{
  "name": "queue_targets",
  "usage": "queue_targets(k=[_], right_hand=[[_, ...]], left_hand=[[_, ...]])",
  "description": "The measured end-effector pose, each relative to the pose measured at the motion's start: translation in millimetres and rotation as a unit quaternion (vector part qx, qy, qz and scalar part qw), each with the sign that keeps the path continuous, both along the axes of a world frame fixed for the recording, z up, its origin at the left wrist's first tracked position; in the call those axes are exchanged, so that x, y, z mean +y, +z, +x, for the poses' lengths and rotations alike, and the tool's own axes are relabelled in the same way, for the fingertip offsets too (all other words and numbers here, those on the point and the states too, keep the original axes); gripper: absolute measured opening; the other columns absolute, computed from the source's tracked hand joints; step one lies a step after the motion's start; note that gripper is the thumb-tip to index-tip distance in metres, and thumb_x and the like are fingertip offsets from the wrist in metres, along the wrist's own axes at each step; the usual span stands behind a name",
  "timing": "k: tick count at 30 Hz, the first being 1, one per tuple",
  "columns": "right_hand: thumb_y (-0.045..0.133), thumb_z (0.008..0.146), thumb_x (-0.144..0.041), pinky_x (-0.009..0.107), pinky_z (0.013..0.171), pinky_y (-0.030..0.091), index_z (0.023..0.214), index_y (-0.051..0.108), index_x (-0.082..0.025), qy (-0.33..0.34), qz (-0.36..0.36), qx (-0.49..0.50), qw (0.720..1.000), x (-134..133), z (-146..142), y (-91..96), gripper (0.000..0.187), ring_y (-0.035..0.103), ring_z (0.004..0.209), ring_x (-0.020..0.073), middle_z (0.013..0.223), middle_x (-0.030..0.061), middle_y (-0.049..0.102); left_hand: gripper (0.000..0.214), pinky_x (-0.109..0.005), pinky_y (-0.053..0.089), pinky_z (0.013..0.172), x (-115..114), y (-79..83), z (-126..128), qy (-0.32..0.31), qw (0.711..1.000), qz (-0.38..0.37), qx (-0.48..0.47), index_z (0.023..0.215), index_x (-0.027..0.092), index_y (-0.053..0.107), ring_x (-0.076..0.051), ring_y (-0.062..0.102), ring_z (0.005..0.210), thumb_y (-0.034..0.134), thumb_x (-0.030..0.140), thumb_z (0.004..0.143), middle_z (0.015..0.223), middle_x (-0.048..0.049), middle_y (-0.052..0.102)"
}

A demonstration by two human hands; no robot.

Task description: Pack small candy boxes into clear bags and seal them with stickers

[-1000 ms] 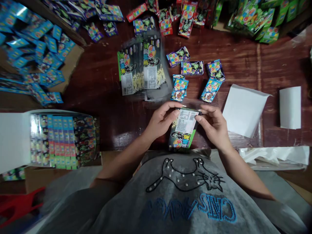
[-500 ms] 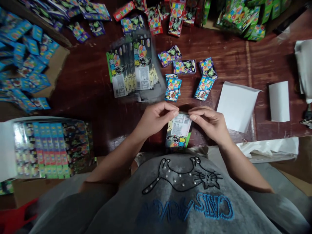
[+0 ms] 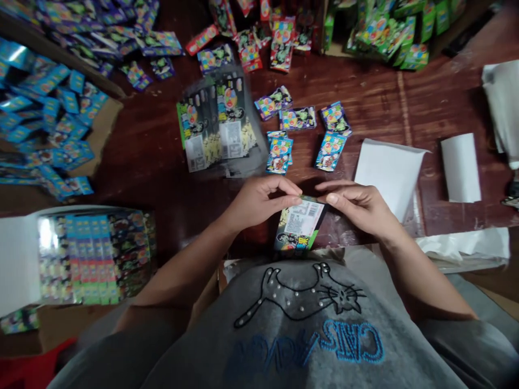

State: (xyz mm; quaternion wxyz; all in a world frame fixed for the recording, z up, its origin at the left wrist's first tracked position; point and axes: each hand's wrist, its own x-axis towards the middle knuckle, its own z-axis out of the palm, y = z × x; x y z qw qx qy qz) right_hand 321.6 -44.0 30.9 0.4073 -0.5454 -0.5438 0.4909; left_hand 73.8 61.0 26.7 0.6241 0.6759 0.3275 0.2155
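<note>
A printed plastic bag (image 3: 303,219), dark with a white label and a green edge, hangs flat over the table's front edge. My left hand (image 3: 263,201) pinches its upper left corner between thumb and fingertips. At its upper right corner my right hand (image 3: 359,206) has its thumb on the edge, the forefinger stretched out just above. Whatever is inside the bag, if anything, is hidden. Just beyond my hands lie small blue candy boxes (image 3: 279,155) and another blue box (image 3: 330,151). Purple boxes (image 3: 297,118) lie a little farther off.
More printed bags (image 3: 233,119) lie fanned out at left of centre. Heaps of blue boxes (image 3: 51,116), purple boxes (image 3: 109,32), red boxes (image 3: 281,43) and green boxes (image 3: 389,32) ring the table. An open carton (image 3: 18,265) of packed boxes stands at lower left; white paper (image 3: 389,173) lies right.
The bag and both hands have shifted slightly right and down in the view. The bag's top edge now shows more between my hands, and my right fingers have spread a little from the thumb.
</note>
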Motion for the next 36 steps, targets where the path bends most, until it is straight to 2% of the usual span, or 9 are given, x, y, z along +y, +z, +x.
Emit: queue_targets(k=[3,6,10,15,20,22,26,31,36], right_hand=[[0.066,0.104,-0.056,0.05,0.105,0.06,0.102,0.082,-0.029,-0.082,0.093,-0.147,0.981,8,47,0.7,0.031,0.074,0.122,0.0278,0.125,0.0064,0.08],[0.06,0.105,-0.059,0.056,0.104,0.055,0.113,0.075,-0.03,-0.242,0.109,-0.35,0.898,20,112,-17.3,0.033,0.07,0.113,0.0304,0.116,0.0091,0.078],[0.065,0.099,-0.062,0.062,0.104,0.05,0.114,0.072,-0.02,-0.199,0.053,-0.492,0.846,23,163,-52.5,0.045,0.065,0.112,0.0369,0.114,0.017,0.075],[0.07,0.095,-0.057,0.058,0.097,0.049,0.115,0.071,-0.018,-0.18,0.041,-0.498,0.847,8,156,-59.3,0.043,0.063,0.105,0.0356,0.107,0.0129,0.071],[0.069,0.097,-0.058,0.052,0.091,0.045,0.123,0.077,-0.025,-0.107,0.034,-0.503,0.857,-1,150,-46.8,0.042,0.057,0.106,0.0365,0.107,0.0121,0.066],[0.068,0.097,-0.061,0.05,0.09,0.044,0.124,0.079,-0.029,-0.092,0.043,-0.496,0.862,-4,150,-47.0,0.043,0.056,0.105,0.0354,0.108,0.0116,0.064],[0.062,0.101,-0.064,0.05,0.091,0.044,0.119,0.079,-0.029,-0.093,0.075,-0.445,0.888,-3,154,-48.2,0.043,0.057,0.103,0.0325,0.108,0.011,0.065],[0.06,0.101,-0.065,0.044,0.087,0.05,0.098,0.067,-0.024,-0.098,0.094,-0.335,0.933,9,167,-38.9,0.041,0.06,0.092,0.0273,0.095,0.0078,0.067],[0.068,0.093,-0.065,0.053,0.092,0.051,0.111,0.063,-0.021,-0.094,0.097,-0.45,0.883,13,172,-42.6,0.048,0.062,0.102,0.0362,0.106,0.0139,0.068]], left_hand=[[0.01,-0.032,0.063,0.086,3,4.3,25,-0.065,0.997,0.047,0.004,0.091,0.021,0.077,-0.017,0.079,0.091,0.081,0.031,0.094,0.099,-0.0056,0.084],[0.007,-0.039,0.061,0.102,4,9.5,64,-0.156,0.981,0.118,0.001,0.091,0.022,0.077,-0.021,0.078,0.114,0.076,0.025,0.097,0.12,-0.0092,0.082],[0.008,-0.047,0.057,0.115,1,3.5,118,-0.251,0.955,0.155,0.011,0.088,0.02,0.075,-0.03,0.066,0.142,0.075,0.019,0.095,0.168,-0.013,0.053],[0.01,-0.054,0.05,0.125,1,-17.8,158,-0.261,0.946,0.175,0.086,0.083,0.018,0.071,-0.038,0.051,0.157,0.076,0.015,0.09,0.18,-0.0086,0.033],[0.005,-0.055,0.047,0.13,-2,-16.5,163,-0.261,0.932,0.208,0.143,0.093,0.018,0.068,-0.037,0.044,0.162,0.068,0.021,0.098,0.184,-0.0075,0.023],[0.002,-0.053,0.051,0.126,-5,-12.8,161,-0.26,0.928,0.223,0.146,0.101,0.02,0.066,-0.035,0.048,0.159,0.066,0.021,0.1,0.185,-0.0069,0.018],[0.031,-0.05,0.062,0.113,-4,-9.8,168,-0.243,0.923,0.245,0.17,0.125,0.022,0.06,-0.037,0.06,0.149,0.071,0.019,0.096,0.187,-0.0086,0.008],[0.042,-0.051,0.064,0.107,3,-10.2,185,-0.262,0.9,0.259,0.234,0.129,0.018,0.058,-0.037,0.071,0.135,0.075,0.021,0.091,0.185,-0.018,0.011],[0.044,-0.044,0.063,0.105,-2,-9.7,184,-0.207,0.903,0.305,0.22,0.134,0.016,0.058,-0.033,0.067,0.138,0.075,0.02,0.093,0.179,-0.0196,0.03]])
